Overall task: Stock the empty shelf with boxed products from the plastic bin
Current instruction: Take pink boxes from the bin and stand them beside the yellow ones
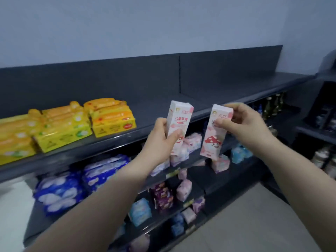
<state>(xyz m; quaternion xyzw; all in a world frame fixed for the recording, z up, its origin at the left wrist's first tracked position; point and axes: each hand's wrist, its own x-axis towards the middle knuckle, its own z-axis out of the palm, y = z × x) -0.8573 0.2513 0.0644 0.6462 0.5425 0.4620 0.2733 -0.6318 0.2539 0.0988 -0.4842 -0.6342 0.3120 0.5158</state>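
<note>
Evidently, the left box [180, 117] is clamped upright in the left grip [161, 140], and the right box [213, 140] is pinched near its top by the right grip [241, 122]. Both are probably held this way so they can be stood on the bare shelf [209, 95] just beyond the grips. Yellow packs [111, 119] are stacked left of the left grip.

Left box [179, 124] beside right box [216, 131], before shelf [227, 91]; packs [72, 122] on its left

Dim, cool, even light with faint shadows; motion blur throughout, wide-angle bending toward edges.
</note>
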